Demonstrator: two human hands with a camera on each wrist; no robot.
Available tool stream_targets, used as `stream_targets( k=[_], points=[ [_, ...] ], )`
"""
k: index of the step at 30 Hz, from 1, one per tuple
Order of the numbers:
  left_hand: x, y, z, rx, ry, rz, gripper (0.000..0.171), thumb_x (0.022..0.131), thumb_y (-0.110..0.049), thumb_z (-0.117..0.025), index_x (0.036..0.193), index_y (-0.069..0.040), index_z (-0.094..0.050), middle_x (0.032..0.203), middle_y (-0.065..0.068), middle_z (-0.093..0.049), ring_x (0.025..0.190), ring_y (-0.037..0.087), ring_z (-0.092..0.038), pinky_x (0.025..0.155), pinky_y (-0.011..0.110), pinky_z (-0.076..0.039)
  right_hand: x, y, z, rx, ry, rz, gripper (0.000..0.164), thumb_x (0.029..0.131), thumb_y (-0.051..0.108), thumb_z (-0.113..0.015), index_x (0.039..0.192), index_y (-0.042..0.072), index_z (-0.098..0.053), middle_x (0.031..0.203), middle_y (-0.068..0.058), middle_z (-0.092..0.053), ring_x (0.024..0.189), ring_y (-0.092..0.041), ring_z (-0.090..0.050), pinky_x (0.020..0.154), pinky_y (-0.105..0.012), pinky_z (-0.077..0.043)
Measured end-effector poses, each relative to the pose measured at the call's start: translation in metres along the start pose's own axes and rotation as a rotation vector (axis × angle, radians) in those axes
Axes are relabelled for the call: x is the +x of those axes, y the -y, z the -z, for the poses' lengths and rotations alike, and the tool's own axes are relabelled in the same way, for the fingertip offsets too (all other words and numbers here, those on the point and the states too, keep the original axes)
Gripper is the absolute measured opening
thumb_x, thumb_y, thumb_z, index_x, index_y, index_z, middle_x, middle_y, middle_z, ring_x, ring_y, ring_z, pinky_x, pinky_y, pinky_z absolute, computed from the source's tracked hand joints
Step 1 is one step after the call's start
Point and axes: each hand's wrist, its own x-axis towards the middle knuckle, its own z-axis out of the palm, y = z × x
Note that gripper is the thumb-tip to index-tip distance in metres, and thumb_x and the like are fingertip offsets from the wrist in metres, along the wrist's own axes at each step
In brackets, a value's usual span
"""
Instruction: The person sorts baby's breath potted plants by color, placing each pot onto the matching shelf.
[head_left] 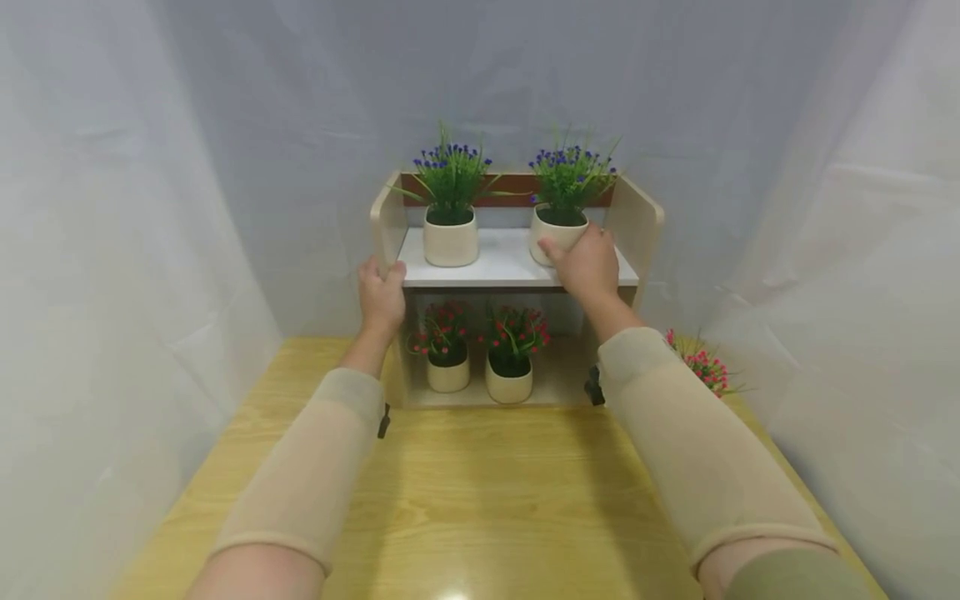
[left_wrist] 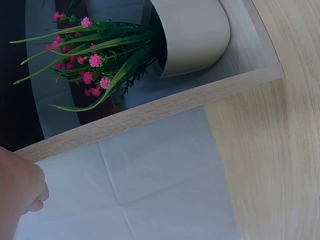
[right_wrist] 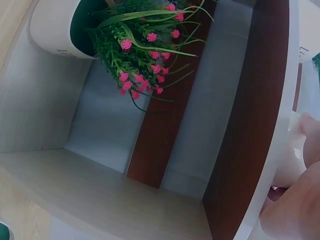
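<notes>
A small two-tier shelf unit (head_left: 498,250) stands on the wooden table. On its upper board, my right hand (head_left: 591,262) grips the white pot (head_left: 549,232) of a blue-flowered plant at the right, thumb on the front. The right wrist view shows part of that hand (right_wrist: 295,200) past the board's edge. My left hand (head_left: 381,298) holds the front edge of the unit's left side panel (head_left: 388,225); its fingers lie on the outer side. Another blue-flowered plant in a white pot (head_left: 450,240) stands upright at the upper left.
Two pink-flowered plants in pots, a left one (head_left: 447,373) and a right one (head_left: 510,383), stand on the lower tier. More pink flowers (head_left: 707,371) show beyond my right sleeve. Pale sheeting (head_left: 480,75) hangs behind and at both sides of the table (head_left: 480,483).
</notes>
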Motion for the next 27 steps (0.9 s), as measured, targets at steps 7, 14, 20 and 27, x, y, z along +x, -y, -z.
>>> stream_targets(
  k=[7, 14, 20, 27],
  points=[
    [0.0, -0.001, -0.002, -0.006, 0.005, 0.002, 0.052, 0.108, -0.027, -0.055, 0.15, 0.001, -0.055, 0.151, 0.027, -0.045, 0.142, 0.042, -0.047, 0.13, 0.055, -0.035, -0.001, -0.002, 0.001, 0.037, -0.002, 0.0, 0.093, 0.096, 0.06, -0.075, 0.157, -0.003, -0.044, 0.15, -0.027, -0.053, 0.135, -0.042, -0.059, 0.117, -0.054, -0.051],
    [0.0, 0.0, -0.001, -0.003, 0.0, 0.011, 0.051, 0.108, -0.026, -0.054, 0.152, 0.001, -0.053, 0.15, 0.026, -0.046, 0.141, 0.041, -0.048, 0.13, 0.054, -0.035, -0.006, -0.004, 0.003, 0.064, 0.008, 0.03, 0.094, 0.096, 0.057, -0.076, 0.157, -0.006, -0.041, 0.153, -0.029, -0.049, 0.137, -0.043, -0.056, 0.12, -0.054, -0.05],
    [0.001, 0.002, 0.001, -0.002, 0.006, 0.027, 0.052, 0.109, -0.028, -0.055, 0.153, -0.001, -0.053, 0.153, 0.025, -0.045, 0.143, 0.041, -0.048, 0.131, 0.055, -0.035, -0.015, -0.01, 0.006, 0.089, -0.014, 0.013, 0.098, 0.096, 0.056, -0.075, 0.164, -0.004, -0.036, 0.165, -0.028, -0.041, 0.153, -0.043, -0.045, 0.131, -0.053, -0.04],
    [0.001, 0.001, -0.002, -0.004, 0.009, 0.019, 0.051, 0.109, -0.028, -0.055, 0.151, 0.0, -0.054, 0.151, 0.026, -0.046, 0.141, 0.041, -0.048, 0.13, 0.056, -0.035, -0.034, -0.019, 0.014, 0.175, -0.063, -0.021, 0.09, 0.099, 0.051, -0.074, 0.167, 0.006, -0.036, 0.169, -0.023, -0.039, 0.158, -0.039, -0.041, 0.133, -0.051, -0.036]
  ],
)
